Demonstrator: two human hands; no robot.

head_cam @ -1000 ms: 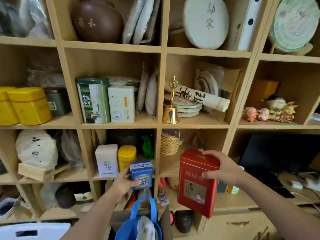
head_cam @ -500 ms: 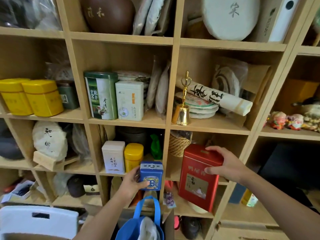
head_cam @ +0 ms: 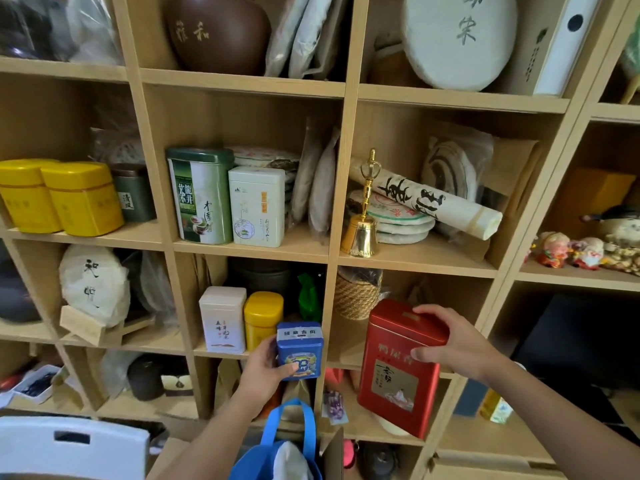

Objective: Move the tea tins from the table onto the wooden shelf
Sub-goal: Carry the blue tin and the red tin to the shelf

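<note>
Reaching toward the wooden shelf (head_cam: 249, 249), left hand (head_cam: 265, 367) grips blue tin (head_cam: 300, 351), right hand (head_cam: 450, 344) red tin (head_cam: 398, 368).

The wooden shelf (head_cam: 341, 216) is divided into many open compartments. In the middle row, two yellow tins (head_cam: 59, 197) stand on the left board, a green tin (head_cam: 201, 195) and a white tin (head_cam: 258, 206) stand side by side in the next compartment, and a gold bell (head_cam: 362, 226) stands beside stacked tea cakes (head_cam: 403, 223). One row lower, a white box (head_cam: 223, 318) and a small yellow tin (head_cam: 262, 320) stand touching each other.

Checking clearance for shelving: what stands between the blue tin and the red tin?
In the head view, only the shelf's upright divider shows between the blue tin and the red tin.
</note>
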